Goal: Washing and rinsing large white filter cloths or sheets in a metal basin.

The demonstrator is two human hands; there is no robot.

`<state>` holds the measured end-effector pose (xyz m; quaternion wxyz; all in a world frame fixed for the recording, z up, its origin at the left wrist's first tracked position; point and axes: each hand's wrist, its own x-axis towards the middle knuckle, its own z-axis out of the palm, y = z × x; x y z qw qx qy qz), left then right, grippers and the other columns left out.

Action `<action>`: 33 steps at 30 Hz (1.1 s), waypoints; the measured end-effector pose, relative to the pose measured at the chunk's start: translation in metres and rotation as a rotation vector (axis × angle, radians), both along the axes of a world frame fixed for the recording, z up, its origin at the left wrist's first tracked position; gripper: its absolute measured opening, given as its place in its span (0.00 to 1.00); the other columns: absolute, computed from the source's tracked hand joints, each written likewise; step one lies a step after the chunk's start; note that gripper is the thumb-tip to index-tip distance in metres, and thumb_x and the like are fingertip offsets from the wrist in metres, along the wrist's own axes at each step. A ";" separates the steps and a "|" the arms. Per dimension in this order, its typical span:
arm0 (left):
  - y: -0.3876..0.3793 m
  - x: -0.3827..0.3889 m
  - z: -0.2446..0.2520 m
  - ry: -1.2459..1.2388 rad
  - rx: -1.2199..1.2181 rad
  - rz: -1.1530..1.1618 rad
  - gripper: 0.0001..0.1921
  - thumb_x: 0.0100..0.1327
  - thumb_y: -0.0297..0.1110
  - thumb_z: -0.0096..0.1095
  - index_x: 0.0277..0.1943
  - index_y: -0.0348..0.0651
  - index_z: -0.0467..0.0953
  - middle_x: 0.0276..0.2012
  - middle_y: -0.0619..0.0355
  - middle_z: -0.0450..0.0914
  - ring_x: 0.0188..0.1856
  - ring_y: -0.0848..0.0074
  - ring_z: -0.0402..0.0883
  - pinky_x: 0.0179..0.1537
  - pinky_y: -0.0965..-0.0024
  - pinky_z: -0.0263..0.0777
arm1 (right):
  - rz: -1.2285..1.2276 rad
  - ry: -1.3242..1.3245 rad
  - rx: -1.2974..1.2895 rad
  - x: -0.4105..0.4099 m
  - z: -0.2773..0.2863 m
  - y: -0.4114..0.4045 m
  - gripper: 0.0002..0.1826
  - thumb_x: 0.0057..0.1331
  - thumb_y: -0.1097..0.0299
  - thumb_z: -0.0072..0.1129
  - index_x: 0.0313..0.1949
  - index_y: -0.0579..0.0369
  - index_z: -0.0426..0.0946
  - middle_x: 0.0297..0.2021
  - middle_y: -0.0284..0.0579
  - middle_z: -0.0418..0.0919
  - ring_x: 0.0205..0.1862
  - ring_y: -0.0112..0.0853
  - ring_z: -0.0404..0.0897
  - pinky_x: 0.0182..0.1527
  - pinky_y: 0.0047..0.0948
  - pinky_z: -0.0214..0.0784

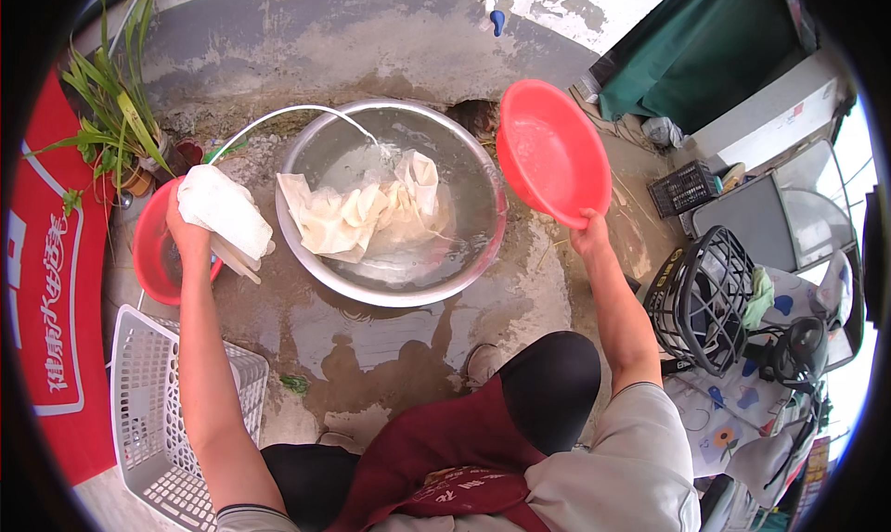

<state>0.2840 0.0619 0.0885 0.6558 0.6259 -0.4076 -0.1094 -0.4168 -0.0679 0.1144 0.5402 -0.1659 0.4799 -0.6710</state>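
Observation:
My left hand [188,229] grips a bunched white mesh cloth [226,201], its pale flat ends hanging down to the right. Under that hand stands a red basin [147,254], partly covered by my forearm. My right hand [590,233] has hold of the near rim of another red basin [550,149], tilted and apparently lifted off the ground. Between my hands a large metal basin [379,299] holds water and several soaked cream cloths [348,215]. A thin white hose [278,116] arches over its rim, and water runs from the end.
A light grey plastic crate [146,393] stands at the lower left, below a red banner [62,309] bearing writing. Potted plants [125,128] are at the upper left. A blue-handled tap [495,18] juts from the wall. To the right is a scooter's black basket [703,295]. The ground is wet.

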 end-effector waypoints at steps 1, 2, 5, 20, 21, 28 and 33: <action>-0.005 -0.006 -0.003 0.016 0.004 0.000 0.12 0.66 0.27 0.61 0.52 0.39 0.78 0.43 0.61 0.83 0.46 0.80 0.80 0.50 0.73 0.72 | -0.003 -0.052 0.019 0.003 -0.006 -0.001 0.15 0.62 0.80 0.47 0.49 0.61 0.68 0.41 0.47 0.78 0.37 0.38 0.83 0.34 0.33 0.86; -0.010 -0.012 -0.004 0.032 0.005 0.001 0.12 0.66 0.27 0.61 0.52 0.39 0.78 0.43 0.61 0.83 0.45 0.80 0.80 0.50 0.73 0.73 | -0.011 -0.009 0.042 0.007 -0.010 -0.019 0.15 0.62 0.80 0.47 0.50 0.62 0.68 0.41 0.49 0.78 0.38 0.41 0.84 0.34 0.34 0.86; -0.021 -0.039 -0.003 0.048 0.007 -0.049 0.13 0.66 0.28 0.61 0.52 0.39 0.78 0.44 0.61 0.83 0.45 0.80 0.80 0.50 0.73 0.73 | -0.077 0.036 0.079 -0.016 -0.006 -0.067 0.15 0.63 0.78 0.46 0.50 0.65 0.68 0.42 0.53 0.78 0.38 0.46 0.85 0.33 0.35 0.87; -0.010 -0.036 0.015 0.032 0.026 -0.120 0.15 0.66 0.28 0.63 0.55 0.39 0.77 0.45 0.60 0.83 0.47 0.78 0.80 0.51 0.73 0.72 | 0.050 -0.367 0.085 -0.019 -0.090 -0.012 0.15 0.61 0.77 0.46 0.48 0.67 0.71 0.39 0.61 0.79 0.34 0.55 0.83 0.15 0.19 0.76; -0.008 -0.029 0.017 0.000 0.023 -0.092 0.15 0.66 0.29 0.63 0.55 0.39 0.77 0.45 0.60 0.83 0.47 0.78 0.80 0.51 0.73 0.72 | 0.070 -0.391 0.059 -0.007 -0.090 -0.005 0.17 0.61 0.78 0.46 0.49 0.68 0.71 0.41 0.64 0.79 0.37 0.59 0.82 0.14 0.18 0.75; -0.027 -0.034 0.002 -0.059 0.028 -0.082 0.16 0.65 0.31 0.63 0.55 0.37 0.77 0.46 0.58 0.83 0.48 0.76 0.80 0.53 0.71 0.72 | -0.282 -0.290 -0.074 -0.016 -0.068 -0.072 0.18 0.59 0.82 0.45 0.50 0.67 0.70 0.43 0.57 0.79 0.39 0.52 0.84 0.28 0.34 0.85; -0.016 -0.026 0.009 -0.029 0.056 -0.088 0.16 0.66 0.31 0.63 0.55 0.38 0.78 0.47 0.58 0.83 0.48 0.76 0.80 0.53 0.71 0.72 | -0.570 0.265 -0.004 -0.056 -0.021 -0.069 0.22 0.59 0.78 0.49 0.54 0.66 0.70 0.44 0.54 0.80 0.43 0.48 0.85 0.43 0.48 0.84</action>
